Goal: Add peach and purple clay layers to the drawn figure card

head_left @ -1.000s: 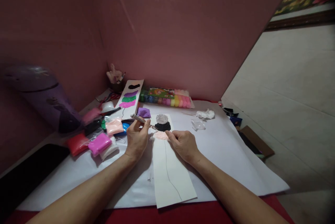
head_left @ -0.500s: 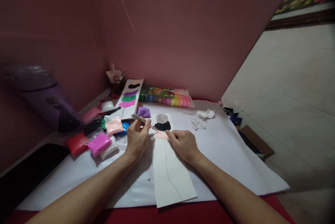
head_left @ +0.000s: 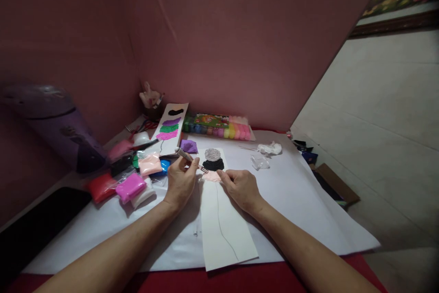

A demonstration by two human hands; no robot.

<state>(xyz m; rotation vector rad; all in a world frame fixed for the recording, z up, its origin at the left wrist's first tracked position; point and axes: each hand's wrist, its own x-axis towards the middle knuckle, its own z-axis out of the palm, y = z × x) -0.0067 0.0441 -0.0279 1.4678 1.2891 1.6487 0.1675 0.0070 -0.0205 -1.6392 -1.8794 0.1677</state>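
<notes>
Left hand [head_left: 180, 181] and right hand [head_left: 242, 188] at a pale-pink, textured patch [head_left: 210, 176] on a long white card strip [head_left: 219, 247].

The strip extends from the near edge of the white-covered surface [head_left: 302, 220] toward its middle; the patch lies on the strip's far half, below a black textured band [head_left: 213, 165] and a grey round patch [head_left: 212, 154]. The left hand grips a slim, pale-handled fork-like tool [head_left: 183, 153], tines at the pink patch. The right thumb and forefinger are drawn together at the patch's right side; whether they pinch anything cannot be told. A magenta clay packet [head_left: 131, 187] lies toward the surface's left edge.
</notes>
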